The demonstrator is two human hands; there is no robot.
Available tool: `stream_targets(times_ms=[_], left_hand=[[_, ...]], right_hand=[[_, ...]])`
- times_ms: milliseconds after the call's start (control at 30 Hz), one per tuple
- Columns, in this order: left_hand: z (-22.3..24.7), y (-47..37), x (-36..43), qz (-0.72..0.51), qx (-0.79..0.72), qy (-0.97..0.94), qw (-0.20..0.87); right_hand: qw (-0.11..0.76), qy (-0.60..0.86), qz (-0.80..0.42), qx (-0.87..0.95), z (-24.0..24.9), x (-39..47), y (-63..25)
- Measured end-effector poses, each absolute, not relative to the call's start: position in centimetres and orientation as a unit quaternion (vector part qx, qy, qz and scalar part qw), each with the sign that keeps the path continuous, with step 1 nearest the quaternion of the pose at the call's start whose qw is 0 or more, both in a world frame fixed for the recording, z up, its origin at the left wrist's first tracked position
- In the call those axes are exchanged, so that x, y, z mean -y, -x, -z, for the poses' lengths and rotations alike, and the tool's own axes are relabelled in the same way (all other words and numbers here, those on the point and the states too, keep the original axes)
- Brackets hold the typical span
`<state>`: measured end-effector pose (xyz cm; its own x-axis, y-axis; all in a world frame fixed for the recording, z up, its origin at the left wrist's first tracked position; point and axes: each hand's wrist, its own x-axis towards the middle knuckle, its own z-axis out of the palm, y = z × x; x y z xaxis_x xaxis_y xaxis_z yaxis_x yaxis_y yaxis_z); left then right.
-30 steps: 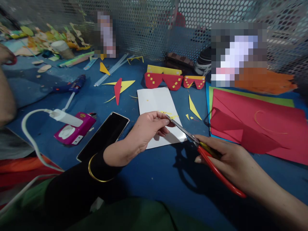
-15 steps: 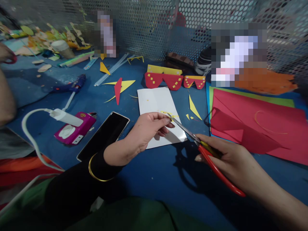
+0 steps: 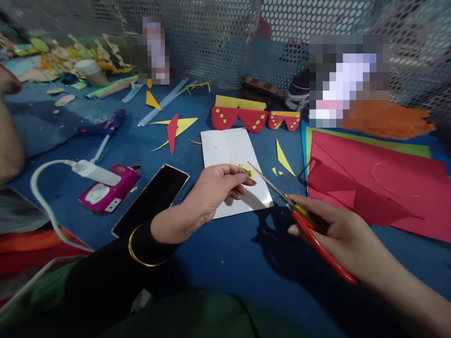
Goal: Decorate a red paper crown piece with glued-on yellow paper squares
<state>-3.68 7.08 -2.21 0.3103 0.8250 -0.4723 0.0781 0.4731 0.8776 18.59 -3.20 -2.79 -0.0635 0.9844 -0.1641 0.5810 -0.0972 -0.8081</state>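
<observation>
My left hand [image 3: 220,185] is pinched above a white paper sheet [image 3: 230,145], with a small piece of yellow paper [image 3: 248,173] at its fingertips, partly hidden by them. Tiny yellow bits lie scattered on the sheet beside the fingers. In my right hand [image 3: 334,223] is a pair of scissors [image 3: 326,252] with red and yellow handles. Its blades are together and point at the left fingertips, their tip just apart from them. Right of the sheet lie a yellow paper triangle [image 3: 283,157] and a few smaller scraps.
Red paper glasses shapes [image 3: 221,117] with yellow squares stand behind the sheet. Coloured sheets [image 3: 380,159] are stacked at right. At left are a phone [image 3: 151,199], a purple power adapter [image 3: 109,188] with white cable, a glue gun [image 3: 105,126] and another person's arm [image 3: 9,126].
The scissor blades have closed and shifted slightly away from the left fingertips. The yellow strip between blades and fingers looks shorter, with more bits on the sheet. My left hand has barely moved.
</observation>
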Motion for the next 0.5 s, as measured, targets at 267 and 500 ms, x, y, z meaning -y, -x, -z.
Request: stream_targets(times_ms=[267,500], left_hand=[[1.81,3.45,-6.98,-0.286,-0.518,-0.423,0.686],[1.96,3.46,-7.12,-0.287,-0.512,-0.427,0.688]], right_hand=[[0.26,0.631,-0.385,0.622,2.79,3.44,-18.48],[0.254,0.633,-0.351,0.642,2.83,3.25,-18.69]])
